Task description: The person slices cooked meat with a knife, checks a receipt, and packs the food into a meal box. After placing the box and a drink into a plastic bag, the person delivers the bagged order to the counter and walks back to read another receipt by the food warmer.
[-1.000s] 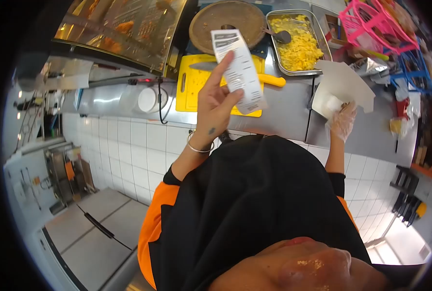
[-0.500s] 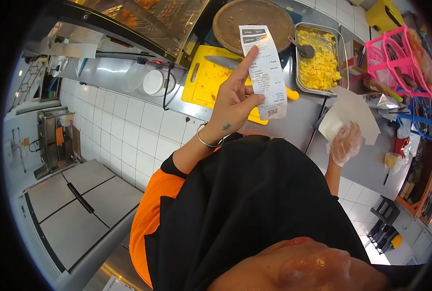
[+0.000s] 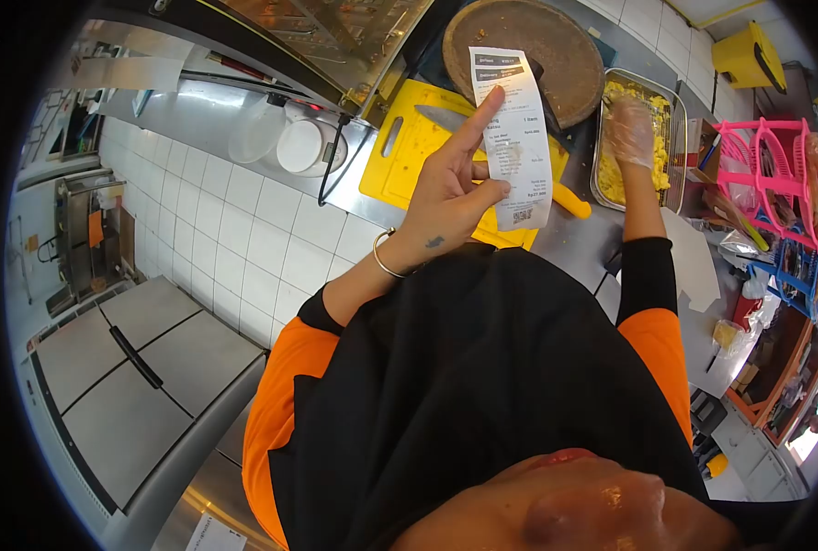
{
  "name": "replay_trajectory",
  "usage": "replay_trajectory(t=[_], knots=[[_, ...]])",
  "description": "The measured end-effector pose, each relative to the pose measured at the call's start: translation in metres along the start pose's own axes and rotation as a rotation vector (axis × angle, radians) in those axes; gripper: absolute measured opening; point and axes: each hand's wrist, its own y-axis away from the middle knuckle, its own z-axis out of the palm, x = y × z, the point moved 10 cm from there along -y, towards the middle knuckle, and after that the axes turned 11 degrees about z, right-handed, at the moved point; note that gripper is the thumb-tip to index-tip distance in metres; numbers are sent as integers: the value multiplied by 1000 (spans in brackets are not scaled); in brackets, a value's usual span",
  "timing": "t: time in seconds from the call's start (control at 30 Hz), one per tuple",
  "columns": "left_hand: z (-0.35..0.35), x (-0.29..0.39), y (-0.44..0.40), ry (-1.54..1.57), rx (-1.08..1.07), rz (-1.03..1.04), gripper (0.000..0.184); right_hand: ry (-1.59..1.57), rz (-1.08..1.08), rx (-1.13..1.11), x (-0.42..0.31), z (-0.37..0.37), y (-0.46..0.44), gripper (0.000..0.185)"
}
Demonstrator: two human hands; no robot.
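My left hand (image 3: 450, 188) pinches a long printed receipt (image 3: 526, 165) between its fingers and holds it up over the yellow cutting board (image 3: 395, 170). On that board lies a knife; its blade (image 3: 441, 118) and yellow handle (image 3: 569, 202) show on either side of the receipt. My right hand (image 3: 631, 133), in a clear plastic glove, is over the metal tray (image 3: 602, 195) of chopped yellow food (image 3: 659, 174) that looks like scrambled egg. Its fingers point away from me and are blurred, so whether they grip anything is unclear.
A round wooden chopping block (image 3: 528, 46) stands behind the board. White paper (image 3: 689, 257) lies on the counter at right, near a pink plastic rack (image 3: 767, 184) and a blue basket (image 3: 795, 280). A white-lidded tub (image 3: 300, 147) sits left, below a glass-fronted cabinet (image 3: 326, 37).
My right hand has moved from the white paper up and forward to the tray. The dark scoop seen in the tray earlier is hidden now. My left hand still holds the receipt.
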Motion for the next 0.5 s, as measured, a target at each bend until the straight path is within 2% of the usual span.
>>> replay_trajectory(t=[0.03, 0.07, 0.1, 0.17, 0.23, 0.3, 0.33, 0.4, 0.43, 0.5], knots=[[-5, -1, 0, -1, 9, -13, 82, -79, -60, 70, -2, -19, 4, 8], [-8, -3, 0, 8, 9, -13, 82, -88, 43, 46, 15, -29, 5, 9], [-13, -6, 1, 23, 25, -10, 82, -76, 43, 44, 18, -33, 2, 9], [-15, -11, 0, 65, 15, -19, 81, -56, 298, -39, 57, -37, 4, 12], [-21, -14, -1, 49, 70, -39, 81, 34, 376, -112, 74, -37, 2, 16], [-21, -15, -2, 71, 72, -42, 81, -259, 162, -232, 61, -23, 6, 19], [-23, -17, -1, 62, 77, -53, 81, -250, 171, -233, 57, -23, 7, 19], [-25, -21, 1, 61, 98, -90, 81, -190, -29, -245, 19, -16, 14, 23], [-24, -22, 1, 61, 94, -96, 81, -191, -21, -247, 8, -16, 14, 23], [-24, -22, 1, 34, 95, -104, 80, -26, 596, -460, 49, 4, 23, 27]])
